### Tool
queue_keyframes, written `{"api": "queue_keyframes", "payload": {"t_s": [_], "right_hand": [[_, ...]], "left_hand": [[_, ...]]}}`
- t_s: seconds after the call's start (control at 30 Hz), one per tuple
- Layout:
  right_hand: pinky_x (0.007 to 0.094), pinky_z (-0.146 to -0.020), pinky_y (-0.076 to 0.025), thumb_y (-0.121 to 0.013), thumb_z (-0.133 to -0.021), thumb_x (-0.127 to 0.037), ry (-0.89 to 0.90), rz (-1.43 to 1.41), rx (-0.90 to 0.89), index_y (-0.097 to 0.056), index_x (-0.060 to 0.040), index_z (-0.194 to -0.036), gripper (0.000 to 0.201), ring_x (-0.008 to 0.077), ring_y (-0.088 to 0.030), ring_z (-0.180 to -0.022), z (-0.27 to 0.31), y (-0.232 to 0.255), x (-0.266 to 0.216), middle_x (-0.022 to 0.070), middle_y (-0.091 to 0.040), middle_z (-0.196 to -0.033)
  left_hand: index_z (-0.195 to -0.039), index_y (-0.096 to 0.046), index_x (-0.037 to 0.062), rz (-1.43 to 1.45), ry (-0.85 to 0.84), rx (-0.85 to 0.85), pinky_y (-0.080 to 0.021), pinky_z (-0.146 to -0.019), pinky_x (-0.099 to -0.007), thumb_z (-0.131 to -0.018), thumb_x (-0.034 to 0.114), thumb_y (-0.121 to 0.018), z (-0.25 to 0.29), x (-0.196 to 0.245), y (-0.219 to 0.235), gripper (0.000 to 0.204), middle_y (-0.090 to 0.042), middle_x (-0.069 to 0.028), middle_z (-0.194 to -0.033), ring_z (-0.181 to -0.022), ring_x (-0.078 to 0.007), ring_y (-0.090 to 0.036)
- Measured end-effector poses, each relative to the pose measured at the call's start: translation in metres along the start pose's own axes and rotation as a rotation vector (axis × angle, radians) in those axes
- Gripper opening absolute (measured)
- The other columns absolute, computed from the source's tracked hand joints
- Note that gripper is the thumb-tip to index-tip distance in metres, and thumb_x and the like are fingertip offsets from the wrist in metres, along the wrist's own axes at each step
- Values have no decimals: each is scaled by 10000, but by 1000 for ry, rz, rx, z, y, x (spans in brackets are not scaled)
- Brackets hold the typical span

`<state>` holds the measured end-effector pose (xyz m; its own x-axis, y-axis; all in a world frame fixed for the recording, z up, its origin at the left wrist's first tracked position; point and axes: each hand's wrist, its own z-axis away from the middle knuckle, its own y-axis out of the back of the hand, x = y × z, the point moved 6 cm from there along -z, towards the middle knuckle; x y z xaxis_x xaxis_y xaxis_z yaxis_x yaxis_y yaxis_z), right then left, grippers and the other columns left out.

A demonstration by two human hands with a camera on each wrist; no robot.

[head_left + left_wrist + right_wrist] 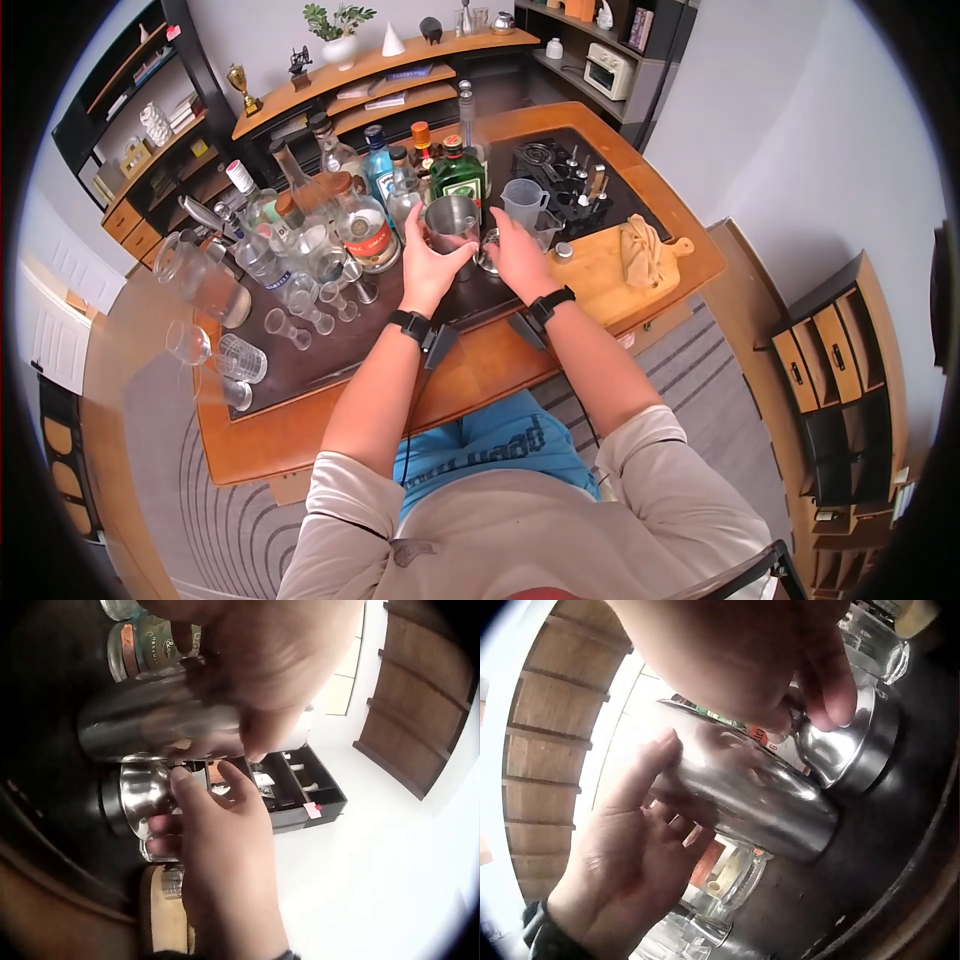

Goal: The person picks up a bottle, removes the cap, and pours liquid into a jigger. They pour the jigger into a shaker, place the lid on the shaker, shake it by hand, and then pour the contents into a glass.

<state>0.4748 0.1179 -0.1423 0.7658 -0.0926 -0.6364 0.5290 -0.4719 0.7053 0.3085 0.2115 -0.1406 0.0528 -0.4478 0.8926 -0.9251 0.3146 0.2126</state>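
My left hand [432, 268] grips a tall metal shaker tin [452, 215], thumb on the near side and fingers round the other. The tin stands close over the dark tabletop in the right wrist view. Just right of it sits a shiny dome-shaped shaker top [836, 746] with a dark lower band. My right hand [522, 262] is over this shaker top, its fingertips [841, 712] right at the dome and its fingers loosely spread. In the left wrist view, the index finger of that hand extends beside the tin.
Many bottles [368, 235] crowd behind and left of the tin. Several glasses [288, 328] and a pitcher [205, 280] stand at left. A wooden board [600, 285] with a folded cloth [643, 255] and a small metal cap [563, 250] lies right. A plastic measuring cup [524, 200] stands behind.
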Motion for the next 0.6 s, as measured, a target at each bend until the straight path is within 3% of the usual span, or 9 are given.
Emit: {"api": "queue_keyframes", "payload": {"t_s": [0.17,0.23,0.3,0.33,0.43,0.47,0.5,0.53,0.6], "right_hand": [[517,-1007,-547,-777,-947,-144,125,-118,236,-483,-41,-1566,694,460,-662,-1209,29,39,-18,262,-669,-1376],[470,-991,-557,-785,-946,-141,57,-188,196,-525,-49,-1548,662,400,-691,-1201,37,70,-47,228,-699,-1343],[403,-889,-568,-788,-945,-132,37,-566,91,-537,-65,-1549,657,290,-725,-1009,35,81,-68,182,-730,-1279],[353,-782,-548,-784,-945,-120,151,-655,78,-532,-67,-1552,659,185,-654,-807,33,88,-90,148,-744,-1226],[364,-735,-536,-783,-947,-127,362,-567,-34,-532,-78,-1554,658,171,-607,-725,21,81,-142,154,-747,-1215],[242,-681,-506,-749,-974,-27,386,-460,-100,-493,-49,-1594,670,53,-588,-724,17,74,-154,78,-688,-1163],[242,-681,-506,-749,-974,-27,399,-458,-109,-493,-49,-1594,670,53,-588,-724,13,70,-163,78,-688,-1163],[254,-677,-503,-760,-966,-44,425,-420,-124,-507,-54,-1585,668,66,-566,-703,10,64,-171,87,-691,-1148],[282,-677,-506,-788,-947,-94,472,-364,-139,-531,-80,-1575,678,93,-548,-672,6,51,-182,110,-697,-1103]], "left_hand": [[-1639,-242,-1,267,9,42,-596,-932,-334,-766,40,-944,22,31,29,1121,-678,-190,-1327,-969,-187,-780],[-1651,-220,-17,222,26,44,-618,-906,-310,-762,-17,-924,37,45,50,1135,-527,-191,-1549,-1031,-222,-779],[-1660,-212,-12,234,21,67,-615,-914,-311,-763,-18,-919,51,48,66,1142,-486,-201,-1605,-1000,-207,-776],[-1663,-214,-8,166,50,38,-608,-902,-305,-755,-4,-926,57,47,73,1154,-519,-197,-1574,-979,-190,-766],[-1673,-229,5,-23,78,41,-578,-876,-288,-720,60,-960,69,48,91,1202,-631,-179,-1453,-940,-143,-729],[-1667,-251,16,5,45,71,-575,-891,-301,-703,91,-975,74,49,95,1208,-669,-154,-1356,-957,-145,-717],[-1661,-272,28,32,9,97,-571,-905,-315,-685,122,-990,76,48,99,1215,-707,-129,-1259,-973,-146,-704],[-1673,-267,43,-58,-70,123,-568,-961,-348,-669,120,-997,76,50,102,1244,-705,-142,-1265,-1040,-196,-708],[-1674,-271,50,-21,-32,120,-564,-988,-364,-665,125,-1000,81,54,102,1246,-702,-151,-1275,-1078,-221,-708]]}}
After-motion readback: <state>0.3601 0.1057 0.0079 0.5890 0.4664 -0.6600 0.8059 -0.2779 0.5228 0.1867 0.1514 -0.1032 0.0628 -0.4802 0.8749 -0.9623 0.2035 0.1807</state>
